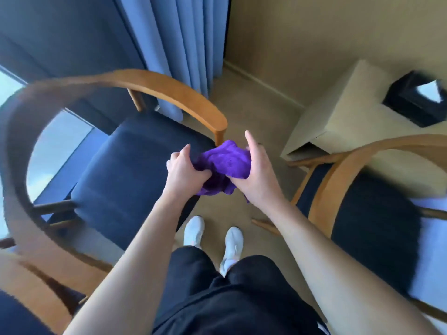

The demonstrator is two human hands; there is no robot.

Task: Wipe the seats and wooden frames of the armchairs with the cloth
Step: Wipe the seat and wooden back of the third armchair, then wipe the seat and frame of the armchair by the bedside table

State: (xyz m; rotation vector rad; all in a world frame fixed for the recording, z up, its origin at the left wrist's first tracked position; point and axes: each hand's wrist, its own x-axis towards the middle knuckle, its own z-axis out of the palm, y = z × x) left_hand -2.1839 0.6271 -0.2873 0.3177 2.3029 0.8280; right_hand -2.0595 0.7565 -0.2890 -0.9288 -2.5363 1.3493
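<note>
Both hands, left hand (185, 170) and right hand (257, 174), clutch the purple cloth (227, 163); I'd fold a flat pad, then wipe the seat (135, 170) left of them.

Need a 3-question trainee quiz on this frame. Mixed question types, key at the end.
1. Short answer: which hands grip the purple cloth?
2. True or false: the cloth lies spread flat on the carpet.
3. What sits on the beige side table? A) black tissue box B) lamp C) mug

Key
1. Both: left hand and right hand.
2. False. It is bunched up between the hands.
3. A
</note>
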